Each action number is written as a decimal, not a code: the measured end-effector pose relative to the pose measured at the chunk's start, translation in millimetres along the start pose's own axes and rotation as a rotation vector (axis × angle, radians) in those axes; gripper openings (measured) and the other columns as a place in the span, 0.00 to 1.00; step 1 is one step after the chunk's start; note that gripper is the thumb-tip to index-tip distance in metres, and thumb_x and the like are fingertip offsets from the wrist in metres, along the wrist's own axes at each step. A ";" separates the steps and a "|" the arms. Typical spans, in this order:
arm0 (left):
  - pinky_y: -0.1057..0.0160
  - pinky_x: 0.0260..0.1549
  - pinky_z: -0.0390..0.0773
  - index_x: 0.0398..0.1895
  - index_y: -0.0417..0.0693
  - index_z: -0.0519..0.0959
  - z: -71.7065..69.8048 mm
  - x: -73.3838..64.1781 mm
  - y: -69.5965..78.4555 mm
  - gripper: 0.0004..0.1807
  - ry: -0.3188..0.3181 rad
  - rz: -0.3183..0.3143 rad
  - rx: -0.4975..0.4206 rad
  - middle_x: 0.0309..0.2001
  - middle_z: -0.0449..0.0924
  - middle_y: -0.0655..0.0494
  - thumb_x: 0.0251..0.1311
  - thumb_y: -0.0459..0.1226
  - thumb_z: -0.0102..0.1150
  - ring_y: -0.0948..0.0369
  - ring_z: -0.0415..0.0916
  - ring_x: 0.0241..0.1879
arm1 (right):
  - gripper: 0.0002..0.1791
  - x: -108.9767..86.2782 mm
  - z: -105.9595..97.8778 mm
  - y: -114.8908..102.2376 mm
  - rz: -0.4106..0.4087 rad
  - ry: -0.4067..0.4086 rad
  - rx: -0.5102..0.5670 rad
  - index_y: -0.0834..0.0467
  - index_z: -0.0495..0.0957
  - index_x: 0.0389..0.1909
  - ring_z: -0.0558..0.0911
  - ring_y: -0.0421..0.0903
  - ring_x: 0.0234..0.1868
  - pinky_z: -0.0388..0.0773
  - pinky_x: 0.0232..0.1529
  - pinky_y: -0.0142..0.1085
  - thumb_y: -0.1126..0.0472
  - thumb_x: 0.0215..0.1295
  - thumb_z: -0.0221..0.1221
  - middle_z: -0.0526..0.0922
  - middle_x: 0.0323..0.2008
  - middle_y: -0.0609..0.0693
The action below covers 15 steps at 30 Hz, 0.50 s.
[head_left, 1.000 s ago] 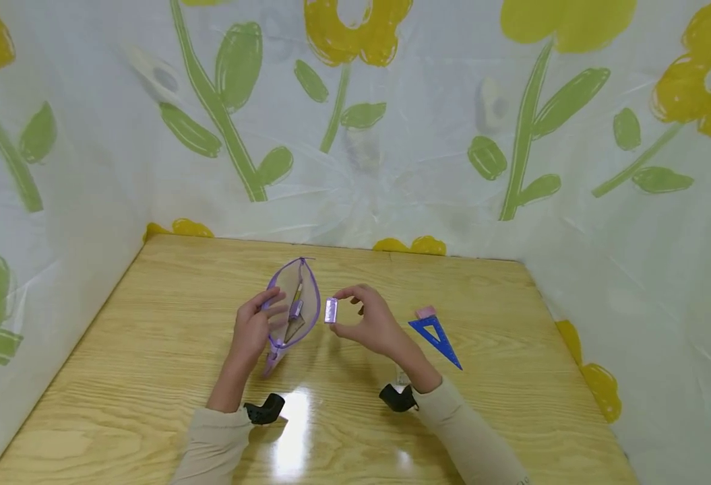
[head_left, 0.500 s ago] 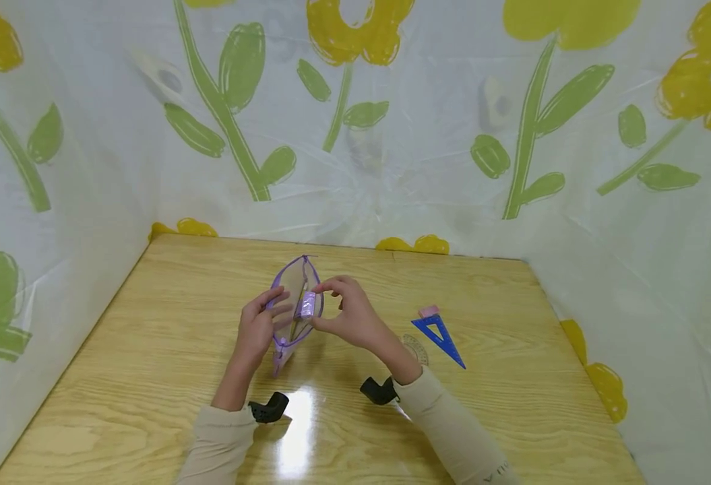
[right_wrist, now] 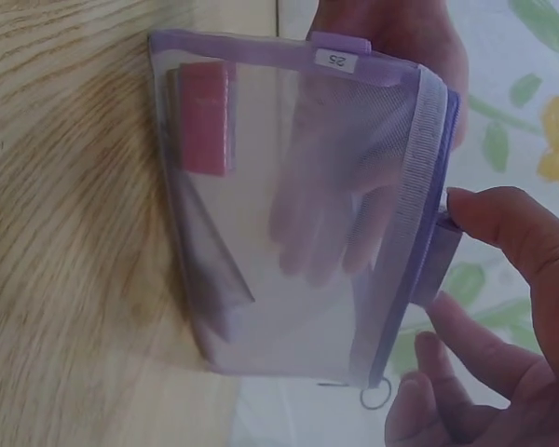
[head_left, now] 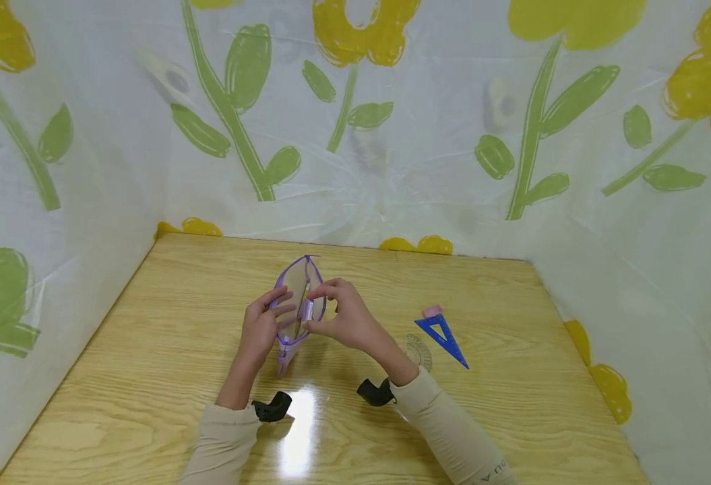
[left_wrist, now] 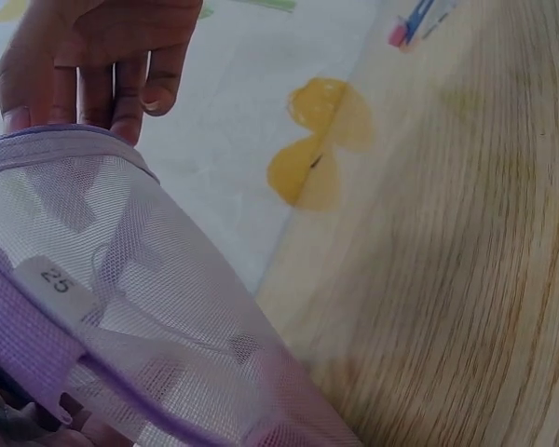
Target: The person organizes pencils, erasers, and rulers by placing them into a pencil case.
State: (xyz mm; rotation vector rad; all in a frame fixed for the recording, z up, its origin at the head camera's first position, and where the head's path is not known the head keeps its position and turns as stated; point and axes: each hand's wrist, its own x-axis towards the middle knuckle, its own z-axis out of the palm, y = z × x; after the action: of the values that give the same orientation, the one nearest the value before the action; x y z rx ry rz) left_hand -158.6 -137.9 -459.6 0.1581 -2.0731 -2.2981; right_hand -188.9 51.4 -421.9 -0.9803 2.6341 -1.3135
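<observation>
A purple-trimmed mesh pencil case stands with its zip mouth open. My left hand holds it by its left side, the fingers spread over the rim and showing through the mesh in the right wrist view. Between thumb and fingertips, my right hand pinches a small shiny purple block at the case's mouth. Inside lie a pink block and a thin dark-edged piece, only dimly visible through the mesh. A white tag marked 25 sits on the trim.
Right of my hands, a blue set square lies on the wooden table, touching or overlapping a pink block. A clear protractor lies beside my right wrist. Flower-printed white sheeting borders the table's back and sides.
My right hand has moved left with the purple block, from beside the case to its mouth, and the block has turned edge-on. The protractor has come into view. My left hand stays on the case.
</observation>
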 end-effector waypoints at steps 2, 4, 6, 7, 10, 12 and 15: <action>0.51 0.62 0.80 0.73 0.29 0.62 -0.2 0.2 -0.6 0.29 0.004 0.000 -0.006 0.69 0.67 0.31 0.70 0.23 0.30 0.35 0.68 0.67 | 0.21 -0.1 1.1 -0.2 0.011 -0.016 -0.002 0.58 0.84 0.51 0.75 0.55 0.58 0.75 0.44 0.38 0.58 0.57 0.74 0.79 0.56 0.55; 0.50 0.62 0.80 0.73 0.28 0.61 -0.3 0.3 -0.8 0.29 0.004 0.001 -0.012 0.69 0.67 0.31 0.69 0.23 0.30 0.35 0.68 0.67 | 0.21 0.1 2.4 -0.2 0.019 -0.023 -0.004 0.58 0.84 0.51 0.75 0.54 0.58 0.75 0.43 0.38 0.58 0.57 0.74 0.78 0.56 0.55; 0.51 0.61 0.80 0.73 0.28 0.61 -0.5 0.2 -0.8 0.29 0.002 0.002 -0.012 0.69 0.67 0.31 0.69 0.23 0.30 0.35 0.68 0.67 | 0.21 0.5 3.7 -0.4 0.022 -0.025 -0.005 0.58 0.84 0.51 0.74 0.54 0.58 0.75 0.42 0.37 0.57 0.57 0.74 0.78 0.57 0.56; 0.53 0.61 0.81 0.73 0.28 0.61 -0.6 0.0 -0.5 0.29 0.001 0.003 -0.011 0.69 0.67 0.31 0.69 0.23 0.30 0.34 0.68 0.67 | 0.21 1.0 4.3 -0.6 0.020 -0.025 -0.008 0.58 0.84 0.51 0.74 0.53 0.58 0.76 0.42 0.37 0.57 0.57 0.74 0.78 0.57 0.56; 0.58 0.58 0.83 0.73 0.28 0.61 -1.3 -0.3 -0.1 0.29 -0.004 0.007 -0.004 0.70 0.66 0.31 0.69 0.23 0.30 0.35 0.68 0.67 | 0.21 2.5 6.0 -2.2 0.010 -0.028 -0.027 0.58 0.85 0.51 0.74 0.53 0.59 0.76 0.42 0.37 0.57 0.57 0.74 0.78 0.57 0.56; 0.61 0.56 0.84 0.74 0.28 0.61 -1.8 -0.5 0.2 0.29 -0.005 0.008 0.000 0.70 0.66 0.31 0.69 0.23 0.30 0.36 0.69 0.66 | 0.22 3.9 7.1 -3.5 0.000 -0.033 -0.043 0.59 0.85 0.51 0.74 0.54 0.59 0.77 0.44 0.39 0.56 0.57 0.74 0.78 0.57 0.57; 0.61 0.57 0.84 0.74 0.28 0.61 -2.3 -0.8 0.8 0.29 -0.006 0.008 -0.001 0.70 0.66 0.31 0.70 0.23 0.30 0.37 0.70 0.66 | 0.22 5.8 8.7 -5.4 -0.006 -0.040 -0.056 0.61 0.85 0.52 0.74 0.55 0.59 0.79 0.49 0.44 0.57 0.57 0.74 0.79 0.56 0.57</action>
State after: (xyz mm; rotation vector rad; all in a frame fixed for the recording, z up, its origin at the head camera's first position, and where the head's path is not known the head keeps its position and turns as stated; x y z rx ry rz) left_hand -157.5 -140.2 -459.0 0.1434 -2.0712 -2.2981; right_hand -188.1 39.7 -422.2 -1.0109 2.6543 -1.2139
